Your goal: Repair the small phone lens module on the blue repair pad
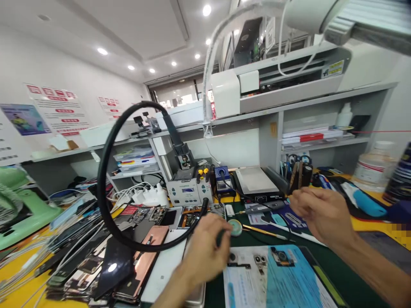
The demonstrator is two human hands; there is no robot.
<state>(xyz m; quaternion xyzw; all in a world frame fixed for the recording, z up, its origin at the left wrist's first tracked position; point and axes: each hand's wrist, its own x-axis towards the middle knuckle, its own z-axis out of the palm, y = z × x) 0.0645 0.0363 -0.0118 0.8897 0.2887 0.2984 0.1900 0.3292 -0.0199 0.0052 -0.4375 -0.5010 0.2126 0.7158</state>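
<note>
My left hand (207, 246) hovers over the middle of the bench, fingers loosely bent and thumb apart, with no object visible in it. Just beyond its fingertips lies a small round tin (236, 227). Below and to its right is a blue and white sheet (269, 276) with small camera modules and phone parts on it. My right hand (321, 209) is raised at the right, its fingers curled closed; whatever they may hold is hidden. Behind that hand stands a holder of tweezers and tools (298, 173). A thin yellow-handled brush (263, 231) lies between the hands.
A black hose (104, 188) loops from the hot-air station (189, 190) across the left side. Stacked phones and phone parts (141, 265) crowd the left. A flat heating plate (258, 182), a soldering station (223, 179) and a clear bottle (372, 167) stand behind. A lamp (308, 17) hangs overhead.
</note>
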